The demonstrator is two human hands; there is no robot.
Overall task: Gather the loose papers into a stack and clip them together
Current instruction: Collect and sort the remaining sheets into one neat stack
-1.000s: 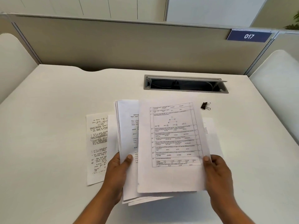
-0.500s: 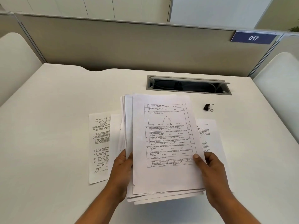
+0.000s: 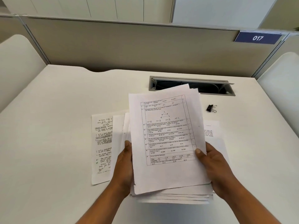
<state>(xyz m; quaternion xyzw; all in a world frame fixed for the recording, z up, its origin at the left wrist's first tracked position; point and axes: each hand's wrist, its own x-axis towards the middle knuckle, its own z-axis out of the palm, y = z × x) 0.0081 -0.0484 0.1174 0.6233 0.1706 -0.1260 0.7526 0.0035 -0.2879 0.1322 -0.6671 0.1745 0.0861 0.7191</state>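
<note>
I hold a stack of white papers (image 3: 166, 143) above the desk, its top sheet a printed question page with a triangle figure. My left hand (image 3: 124, 162) grips the stack's left edge, and my right hand (image 3: 212, 164) grips its right edge with the thumb on top. The sheets are unevenly aligned, with edges fanned at the bottom. A handwritten sheet (image 3: 101, 149) lies flat on the desk to the left. Another printed sheet (image 3: 212, 131) lies on the desk to the right, partly hidden by the stack. A black binder clip (image 3: 211, 108) sits on the desk at the right.
The white desk (image 3: 48, 126) has an open grey cable slot (image 3: 210, 88) behind the stack. A beige partition (image 3: 129, 46) with a blue 017 sign (image 3: 257, 38) closes the back. Rounded white panels stand at both sides.
The right-hand printed sheet has come together with the left-hand bundle into one stack held by both hands. The stack has risen and tilted slightly clockwise.
</note>
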